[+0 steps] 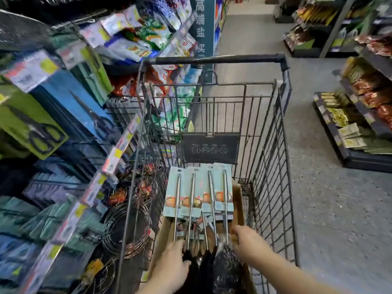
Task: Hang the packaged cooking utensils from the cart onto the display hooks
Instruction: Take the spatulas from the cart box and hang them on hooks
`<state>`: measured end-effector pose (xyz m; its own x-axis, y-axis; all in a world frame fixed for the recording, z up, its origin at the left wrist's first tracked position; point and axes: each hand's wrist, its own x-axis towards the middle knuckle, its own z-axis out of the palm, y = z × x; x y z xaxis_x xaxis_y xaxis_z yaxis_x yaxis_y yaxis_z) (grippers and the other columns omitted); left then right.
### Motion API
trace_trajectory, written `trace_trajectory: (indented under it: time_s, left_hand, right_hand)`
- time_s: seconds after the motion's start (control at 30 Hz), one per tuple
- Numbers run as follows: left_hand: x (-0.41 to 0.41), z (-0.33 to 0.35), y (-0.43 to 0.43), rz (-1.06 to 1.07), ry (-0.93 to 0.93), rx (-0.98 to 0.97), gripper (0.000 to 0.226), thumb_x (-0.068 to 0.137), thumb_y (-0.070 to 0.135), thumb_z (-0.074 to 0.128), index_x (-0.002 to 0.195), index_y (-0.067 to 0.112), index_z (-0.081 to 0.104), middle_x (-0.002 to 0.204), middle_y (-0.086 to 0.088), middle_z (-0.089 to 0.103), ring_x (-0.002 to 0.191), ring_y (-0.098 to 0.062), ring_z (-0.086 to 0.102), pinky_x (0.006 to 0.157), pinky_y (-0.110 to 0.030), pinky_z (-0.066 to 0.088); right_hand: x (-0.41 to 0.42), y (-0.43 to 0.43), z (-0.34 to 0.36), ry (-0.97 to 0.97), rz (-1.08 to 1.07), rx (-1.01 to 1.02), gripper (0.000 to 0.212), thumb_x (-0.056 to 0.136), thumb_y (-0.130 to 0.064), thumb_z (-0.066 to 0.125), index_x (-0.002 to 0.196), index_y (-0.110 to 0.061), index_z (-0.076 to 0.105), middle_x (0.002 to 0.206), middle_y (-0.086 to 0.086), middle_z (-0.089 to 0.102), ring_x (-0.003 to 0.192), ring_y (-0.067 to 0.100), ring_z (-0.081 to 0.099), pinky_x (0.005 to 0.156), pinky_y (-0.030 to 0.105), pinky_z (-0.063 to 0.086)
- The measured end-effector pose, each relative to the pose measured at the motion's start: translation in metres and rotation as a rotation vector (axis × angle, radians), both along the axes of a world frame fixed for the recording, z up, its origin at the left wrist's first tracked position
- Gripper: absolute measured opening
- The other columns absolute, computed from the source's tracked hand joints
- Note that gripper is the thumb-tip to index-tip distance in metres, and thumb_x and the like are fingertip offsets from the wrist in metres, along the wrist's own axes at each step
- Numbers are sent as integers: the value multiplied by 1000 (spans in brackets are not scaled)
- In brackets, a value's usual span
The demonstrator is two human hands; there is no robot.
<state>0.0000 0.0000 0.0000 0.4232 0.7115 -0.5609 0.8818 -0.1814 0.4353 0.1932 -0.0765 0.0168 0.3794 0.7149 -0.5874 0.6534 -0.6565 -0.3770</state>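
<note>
Steel and teal card: utensils lying in the cart

Scissor packs (36, 126) hung on the display hooks at far left. Black wire cart (216, 59) stood just beside that rack. Packaged utensils (199, 194) lay in a cardboard box (238, 200) inside the cart, cards fanned away from me, black heads near me. My left hand (172, 262) pinched the leftmost handles between thumb and fingers. My right hand (249, 244) reached to the rightmost, plastic-wrapped head; blur hid whether it gripped.

Utensil cards (218, 185) pale teal; shafts (191, 200) silver; cart (218, 60) black wire grid.
</note>
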Motion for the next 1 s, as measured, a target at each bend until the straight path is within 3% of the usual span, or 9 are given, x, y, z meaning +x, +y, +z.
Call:
trace_trajectory:
  time_s: [0.13, 0.23, 0.33, 0.43, 0.57, 0.73, 0.83, 0.9, 1.0]
  left_hand:
    - [16, -33, 17, 21, -19, -50, 71, 84, 36, 59, 144, 19, 23, 148, -3, 31, 135, -21, 32, 115, -36, 26]
    - [24, -60, 30, 27, 11, -92, 78, 83, 42, 57, 146, 20, 17, 150, -2, 27, 136, -23, 30, 114, -36, 26]
    - [29, -82, 44, 88, 18, -180, 85, 85, 40, 56, 148, 21, 3, 153, -2, 23, 138, -23, 29, 114, -36, 27]
    - [32, -92, 49, 172, -25, -293, 84, 87, 33, 57, 148, 21, 0, 146, -7, 38, 131, -22, 41, 110, -30, 32]
    - [35, -103, 55, 235, -58, -338, 71, 90, 29, 55, 147, 26, 12, 137, -6, 48, 124, -17, 48, 108, -23, 33]
    - [41, -113, 57, 346, -84, -289, 54, 91, 33, 52, 141, 19, 33, 140, -2, 48, 126, -14, 47, 103, -18, 33]
    - [43, -116, 56, 396, -118, -253, 32, 92, 24, 50, 123, 16, 55, 125, -6, 60, 113, -17, 55, 88, -15, 37]
    - [42, -111, 53, 422, -153, -236, 23, 92, 19, 50, 111, 14, 62, 114, -8, 64, 104, -19, 58, 80, -16, 37]
    - [37, -89, 47, 450, -223, -228, 14, 90, 18, 53, 96, 14, 66, 93, -9, 69, 86, -16, 61, 67, -15, 39]
  right_hand:
    - [4, 19, -34, 99, -66, -14, 35, 90, -16, 48, 124, -18, 45, 119, 2, 52, 102, 16, 56, 98, 33, 46]
    - [6, 31, -65, 98, -113, -36, 48, 92, -21, 47, 138, -16, 34, 137, 8, 45, 114, 24, 54, 93, 33, 45]
    - [7, 40, -91, 115, -213, -47, 58, 92, -22, 48, 144, -16, 23, 139, 7, 45, 114, 24, 55, 89, 32, 46]
    - [7, 46, -109, 170, -290, -71, 69, 91, -22, 50, 148, -13, 12, 143, 9, 43, 120, 24, 52, 98, 35, 44]
    - [11, 52, -126, 178, -399, -100, 64, 91, -28, 52, 146, -14, 22, 146, 7, 41, 129, 24, 45, 106, 34, 38]
    - [12, 56, -141, 189, -457, -136, 39, 95, -30, 46, 129, -13, 42, 133, 8, 54, 120, 25, 52, 95, 29, 41]
    - [12, 57, -141, 167, -492, -116, 30, 97, -26, 40, 123, -12, 45, 128, 8, 56, 113, 25, 54, 90, 29, 41]
    - [10, 57, -134, 177, -530, -102, 28, 98, -25, 37, 121, -11, 45, 126, 9, 56, 107, 24, 53, 84, 28, 39]
    - [7, 53, -112, 183, -580, -77, 22, 98, -25, 38, 114, -13, 48, 124, 9, 57, 112, 25, 53, 85, 28, 38]
